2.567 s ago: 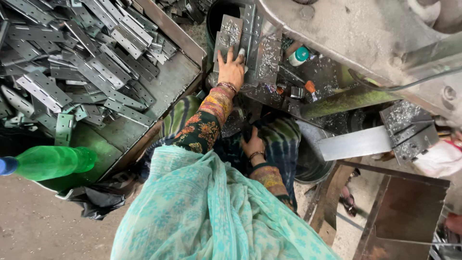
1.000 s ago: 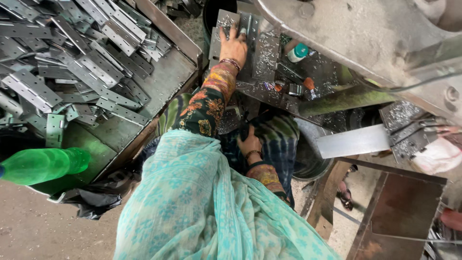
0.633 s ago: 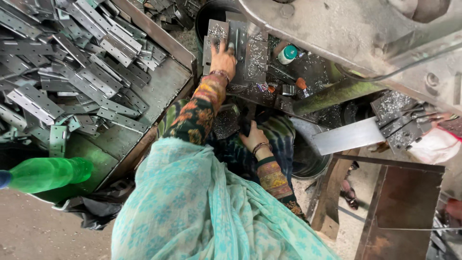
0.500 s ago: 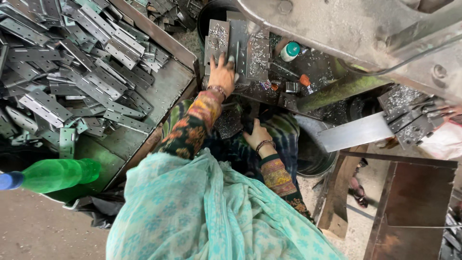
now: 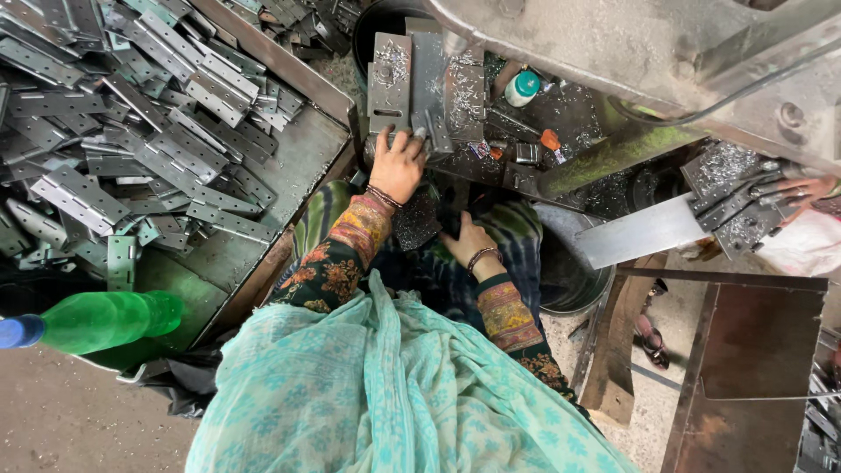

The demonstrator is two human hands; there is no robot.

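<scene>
The fingers (image 5: pixel 396 140) of the left hand (image 5: pixel 399 166) curl over the near edge of a flat grey metal hinge plate (image 5: pixel 390 83), gripping it where it lies on the worktop (image 5: pixel 561 105), which is strewn with metal shavings. A second hinge plate (image 5: pixel 429 88) lies just beside the first, touching it on its right. The right hand (image 5: pixel 469 241) sits lower, close to the body, its fingers bent downward over a dark object on the lap; whether they hold anything cannot be told. Both wrists carry dark bangles, and the forearms wear patterned sleeves beneath a turquoise shawl (image 5: pixel 385 394). To the left of the left arm stands a metal tray (image 5: pixel 298 158) heaped with grey hinges (image 5: pixel 131 114). A green plastic bottle (image 5: pixel 96 322) with a blue cap lies at the tray's near corner. A small teal-capped container (image 5: pixel 524 88) rests on the worktop to the right of the plates. At the far right edge, another person's hand (image 5: pixel 802 191) touches a stack of hinge plates (image 5: pixel 736 197).
</scene>
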